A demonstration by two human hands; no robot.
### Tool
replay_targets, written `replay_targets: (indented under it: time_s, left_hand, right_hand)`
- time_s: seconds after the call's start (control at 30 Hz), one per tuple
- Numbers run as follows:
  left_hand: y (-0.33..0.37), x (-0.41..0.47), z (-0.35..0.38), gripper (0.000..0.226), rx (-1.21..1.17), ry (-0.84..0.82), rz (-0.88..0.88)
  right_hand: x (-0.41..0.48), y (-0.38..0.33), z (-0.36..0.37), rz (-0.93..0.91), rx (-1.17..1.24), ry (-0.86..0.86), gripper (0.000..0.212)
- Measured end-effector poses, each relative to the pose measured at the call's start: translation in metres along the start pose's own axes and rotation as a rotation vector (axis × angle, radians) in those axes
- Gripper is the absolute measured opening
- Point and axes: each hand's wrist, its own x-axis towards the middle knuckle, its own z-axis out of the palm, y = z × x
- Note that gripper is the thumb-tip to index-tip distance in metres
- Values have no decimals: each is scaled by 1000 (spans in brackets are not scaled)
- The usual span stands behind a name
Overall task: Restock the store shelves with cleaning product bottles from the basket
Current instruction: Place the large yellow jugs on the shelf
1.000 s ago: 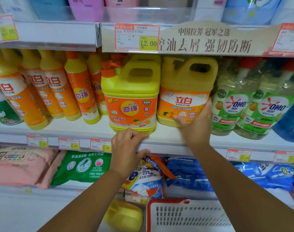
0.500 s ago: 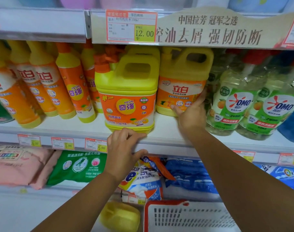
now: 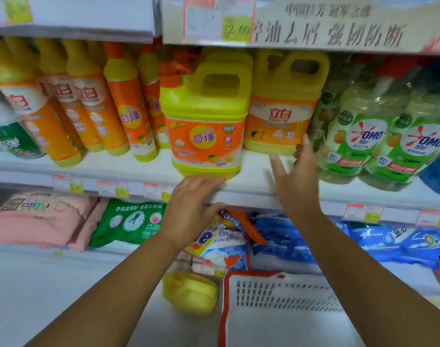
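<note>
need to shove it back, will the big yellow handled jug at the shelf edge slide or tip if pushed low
Probably slides: the yellow jug has a broad flat base on the smooth shelf. It looks large, so likely heavy. Pushing low, by the left hand, should avoid tipping.

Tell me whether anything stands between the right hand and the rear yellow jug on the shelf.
Nothing visible does. The open right hand is just in front of the rear yellow jug, fingertips by its lower right corner. The front yellow jug stands to the left, the OMO bottles to the right, neither in between.
</note>
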Motion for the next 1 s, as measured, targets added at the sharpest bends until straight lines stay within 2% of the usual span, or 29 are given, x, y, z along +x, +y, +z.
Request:
replay_targets:
  time_s: [0.07,0.1,0.2,0.23,0.33,0.37,0.4,0.47,0.63,0.73,0.83,1.0]
  left_hand:
    - [-7,-29,-11,44,-42,41,-53]
    - [-12,-50,-14,41,-64,43,-118]
    - [-39,-121,-10,40,-212,-71,-433]
    - [-48,-144,-8,42,-246,-140,-541]
    - [-70,-197,2,48,-255,-328,-731]
    - [-76,-209,5,50,-259,-373,-769]
    - [-80,-219,9,52,-267,-410,-800]
    - [-86,-230,16,55,-291,-448,-839]
    - [-93,-234,25,74,-330,-552,-920]
    - [-93,-227,19,85,-419,-609,-930]
    - [-96,-216,3,90,-457,-666,-832]
    - [-105,-197,-25,99,-568,-768,-745]
  right_hand:
    - [-59,-1,-5,-73,155,21,45]
    - [-88,3,-2,-56,186,-33,33]
    - [-158,29,29,55,89,-411,21]
    - [-175,42,43,85,-24,-538,23]
    - [-202,80,85,73,-267,-855,74]
    - [-204,87,96,95,-374,-948,78]
    - [-205,97,106,107,-488,-1018,72]
    - [-206,106,125,109,-634,-1048,63]
    - [-207,115,157,89,-871,-1050,67]
    - [-204,118,157,177,-710,-1092,68]
    - [-201,108,143,246,-536,-1072,62]
    - [-180,51,99,335,-337,-1014,56]
